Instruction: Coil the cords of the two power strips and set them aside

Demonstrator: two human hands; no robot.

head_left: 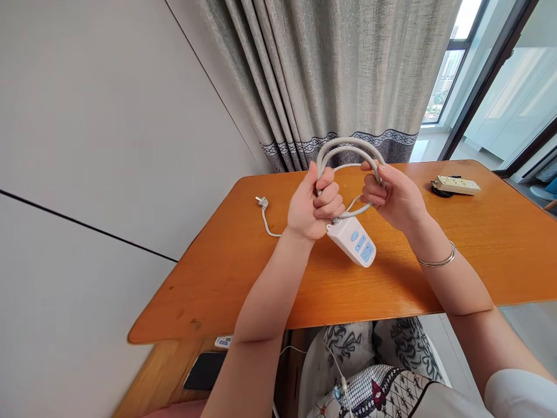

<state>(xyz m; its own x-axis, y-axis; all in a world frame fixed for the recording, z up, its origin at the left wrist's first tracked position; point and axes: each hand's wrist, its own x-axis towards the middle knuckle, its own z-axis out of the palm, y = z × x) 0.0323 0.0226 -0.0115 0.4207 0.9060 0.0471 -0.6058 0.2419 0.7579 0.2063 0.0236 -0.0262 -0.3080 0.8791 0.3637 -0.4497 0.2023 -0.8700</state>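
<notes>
A white power strip [353, 241] with blue sockets hangs tilted just under my left hand, over the wooden table. Its pale cord [350, 141] is looped into a coil held up between both hands. My left hand [314, 203] is closed around the coil's left side, close to where the cord enters the strip. On the right side of the coil, my right hand [394, 194] grips the loops between thumb and fingers. The cord's plug [261, 202] lies on the table to the left, with a short length of cord running back behind my left forearm.
A second, cream power strip [456, 185] with a dark cord rests at the table's [209, 273] right rear. A grey curtain [348, 69] hangs behind the table, and a white wall [87, 116] stands at left. Below the near edge lies a dark phone [204, 370].
</notes>
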